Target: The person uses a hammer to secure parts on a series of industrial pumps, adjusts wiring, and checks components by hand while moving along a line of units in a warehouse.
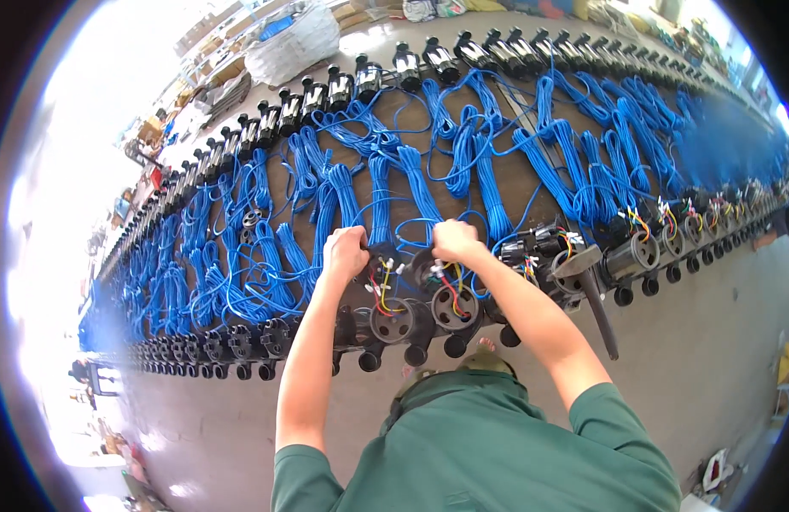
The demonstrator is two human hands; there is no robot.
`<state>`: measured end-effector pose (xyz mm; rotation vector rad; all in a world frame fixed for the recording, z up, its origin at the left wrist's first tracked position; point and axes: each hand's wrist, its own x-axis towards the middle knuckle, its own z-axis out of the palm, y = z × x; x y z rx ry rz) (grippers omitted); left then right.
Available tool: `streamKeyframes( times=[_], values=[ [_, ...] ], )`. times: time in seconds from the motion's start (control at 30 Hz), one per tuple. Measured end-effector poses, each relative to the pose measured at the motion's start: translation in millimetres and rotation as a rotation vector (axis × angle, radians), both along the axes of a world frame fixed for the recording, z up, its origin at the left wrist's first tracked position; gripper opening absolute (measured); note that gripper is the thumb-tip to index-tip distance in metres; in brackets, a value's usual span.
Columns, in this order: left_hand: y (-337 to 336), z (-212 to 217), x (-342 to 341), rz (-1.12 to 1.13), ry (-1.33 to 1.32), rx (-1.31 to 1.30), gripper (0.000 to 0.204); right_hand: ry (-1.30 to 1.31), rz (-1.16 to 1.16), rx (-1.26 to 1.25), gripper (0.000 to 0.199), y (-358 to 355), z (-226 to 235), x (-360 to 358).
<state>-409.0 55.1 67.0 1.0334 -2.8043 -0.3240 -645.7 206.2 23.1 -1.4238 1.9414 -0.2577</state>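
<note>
Seen from the head: bright workshop, grey floor (667, 328) below the hammer (596, 303), brown table (518, 192) beyond it, strewn with blue coils (416, 183). Left of the hammer, holding the left hand (346, 253) curled beside a dark cap (382, 252); cannot tell whether clamped on it. Nearer the hammer, holding the right hand (457, 241) well apart from the left, seemingly pinching a second cap (426, 266). Below both, also left of the hammer: two open housings (392, 320) (453, 307), with loose wires (386, 286). Judging by the row, probably done farther left of the hammer: closed housings (240, 341), showing no loose wires. Probably left: both at hand, plus open ones under and right of the hammer, with wires out.
</note>
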Motion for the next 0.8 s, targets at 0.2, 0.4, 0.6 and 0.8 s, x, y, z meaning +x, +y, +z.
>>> streamKeyframes(
  times=[0.2,0.4,0.6,0.8],
  values=[
    [65,64,44,0.039,0.523,-0.082,0.019,0.554,-0.339,-0.489,0.028,54,52,18],
    [103,89,49,-0.29,0.639,-0.486,0.028,-1.032,-0.406,0.042,0.072,14,90,80],
    [112,83,55,-0.457,0.83,-0.407,0.031,-1.264,-0.347,0.16,0.049,-13,83,75],
    [124,51,62,0.156,1.036,0.125,0.024,-1.758,-0.097,0.072,0.047,-18,72,93]
  ],
)
